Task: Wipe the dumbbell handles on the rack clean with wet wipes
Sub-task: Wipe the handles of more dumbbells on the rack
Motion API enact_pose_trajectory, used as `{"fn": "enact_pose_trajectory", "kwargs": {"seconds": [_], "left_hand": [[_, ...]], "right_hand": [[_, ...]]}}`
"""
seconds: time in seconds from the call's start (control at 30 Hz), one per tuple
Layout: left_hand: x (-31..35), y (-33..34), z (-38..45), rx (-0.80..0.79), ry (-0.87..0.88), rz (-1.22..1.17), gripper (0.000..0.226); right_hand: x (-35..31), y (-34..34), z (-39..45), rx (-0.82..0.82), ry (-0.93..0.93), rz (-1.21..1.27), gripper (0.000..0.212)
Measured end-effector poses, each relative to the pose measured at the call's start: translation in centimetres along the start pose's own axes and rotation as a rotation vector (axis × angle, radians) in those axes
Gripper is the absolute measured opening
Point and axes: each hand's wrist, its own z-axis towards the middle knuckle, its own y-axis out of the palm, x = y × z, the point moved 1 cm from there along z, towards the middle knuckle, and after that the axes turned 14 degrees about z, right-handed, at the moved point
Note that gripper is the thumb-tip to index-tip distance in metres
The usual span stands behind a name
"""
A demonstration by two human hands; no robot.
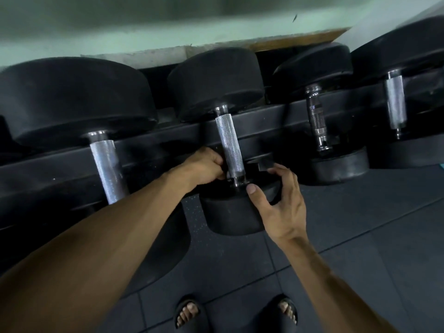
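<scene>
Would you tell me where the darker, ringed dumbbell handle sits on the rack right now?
In the head view, the darker handle is right of centre, third of four on the rack, between the knurled handle by the hands and the far-right handle.

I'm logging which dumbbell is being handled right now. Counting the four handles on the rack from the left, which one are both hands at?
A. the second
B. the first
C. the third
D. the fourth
A: the left hand and right hand sit on either side of the lower end of the second handle; the other three handles have no hand near them.
</scene>
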Motion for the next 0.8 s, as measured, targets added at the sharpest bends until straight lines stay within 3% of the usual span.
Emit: {"fn": "enact_pose_trajectory", "kwargs": {"seconds": [0.1, 0.27, 0.37, 0.43, 0.57, 0.6, 0.73, 0.8], "left_hand": [[-0.1, -0.5, -0.1, 0.125, -0.106, -0.425, 0.023], [-0.1, 0.2, -1.2, 0.061, -0.124, -0.109, 0.027], [0.5, -0.4, -1.2, 0.240, -0.184, -0.482, 0.025], [1.2, -1.0, -1.0, 0.271, -0.210, -0.682, 0.022], [0.7, 0.2, -2.4, 0.108, -0.226, -0.118, 0.023], [0.6, 0.4, -2.2, 0.088, -0.208, -0.119, 0.022], [2.0, -1.6, -0.4, 0.219, -0.240, -0.832, 0.025], [2.3, -1.8, 0.4, 0.281, -0.218, -0.893, 0.034]], "right_hand": [[-0.1, 0.0, 0.1, -0.008, -0.003, -0.001, 0.081], [0.1, 0.0, 0.1, 0.008, -0.014, 0.002, 0.080], [0.1, 0.0, 0.0, 0.004, -0.004, 0.006, 0.079], [0.1, 0.1, 0.1, 0.001, 0.003, -0.002, 0.079], [0.2, 0.1, 0.1, 0.008, -0.012, -0.003, 0.079], [0.2, 0.1, 0.1, 0.012, -0.016, -0.003, 0.079], [0.0, 0.0, 0.1, 0.001, -0.006, -0.008, 0.082], [0.1, 0.1, 0.2, 0.003, -0.003, -0.015, 0.081]]}}
